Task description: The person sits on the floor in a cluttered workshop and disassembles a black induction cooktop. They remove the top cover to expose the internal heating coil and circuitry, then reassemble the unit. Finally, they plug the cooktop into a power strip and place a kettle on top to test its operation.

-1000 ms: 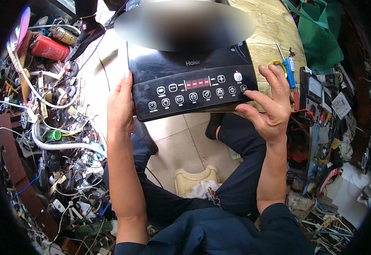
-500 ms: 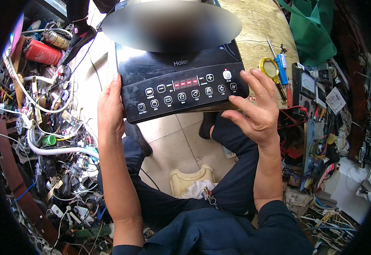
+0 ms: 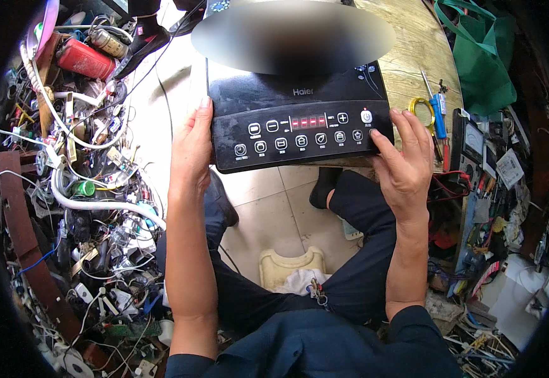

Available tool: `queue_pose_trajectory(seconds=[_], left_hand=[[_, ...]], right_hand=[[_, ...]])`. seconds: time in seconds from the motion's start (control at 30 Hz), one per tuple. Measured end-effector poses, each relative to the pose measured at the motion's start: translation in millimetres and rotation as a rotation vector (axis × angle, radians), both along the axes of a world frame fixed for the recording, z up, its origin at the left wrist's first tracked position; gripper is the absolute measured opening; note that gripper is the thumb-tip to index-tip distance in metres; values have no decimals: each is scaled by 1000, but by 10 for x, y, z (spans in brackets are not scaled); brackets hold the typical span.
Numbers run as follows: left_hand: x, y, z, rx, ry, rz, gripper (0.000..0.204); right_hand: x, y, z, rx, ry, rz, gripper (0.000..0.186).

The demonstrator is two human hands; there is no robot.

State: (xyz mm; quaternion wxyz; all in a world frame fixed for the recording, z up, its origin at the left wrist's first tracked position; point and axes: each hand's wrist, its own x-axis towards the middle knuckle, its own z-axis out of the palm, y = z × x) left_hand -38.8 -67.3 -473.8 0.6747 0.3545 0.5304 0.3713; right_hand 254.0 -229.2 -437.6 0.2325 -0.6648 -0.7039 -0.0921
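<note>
A black induction cooker [image 3: 255, 107] lies at the table's near edge, its touch panel toward me and its red display lit. My left hand [image 3: 192, 151] grips its left side, thumb along the edge and the other fingers hidden. At the lower right of the panel, the index finger of my right hand [image 3: 408, 165] touches a button. The other visible fingers of that hand are extended beside the cooker's right edge; the thumb is partly hidden. A blurred oval covers the cooker's far part.
On the wooden table [image 3: 407, 44], right of the cooker, are a yellow ring-shaped roll [image 3: 420, 108], a blue-handled tool [image 3: 438, 116] and an analog multimeter [image 3: 473, 138]. Loose parts and cables crowd the left, near a red cylinder [image 3: 85, 60]. A green bag [image 3: 482, 57] hangs at right.
My right index finger has come down onto the panel's lower right button, from above it. The whole view has shifted, so the cooker appears farther right. My left hand keeps its grip.
</note>
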Motion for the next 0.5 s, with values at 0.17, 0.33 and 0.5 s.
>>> queue_pose_trajectory(seconds=[0.17,0.33,0.5], left_hand=[[-29,2,-41,7,-34,-12,38],[-29,-8,-19,4,-22,-18,37],[-58,20,-51,-10,-44,-75,40]], right_hand=[[-10,18,-32,27,-43,26,48],[-155,16,28,54,49,95,41],[-679,10,83,143,355,538,25]])
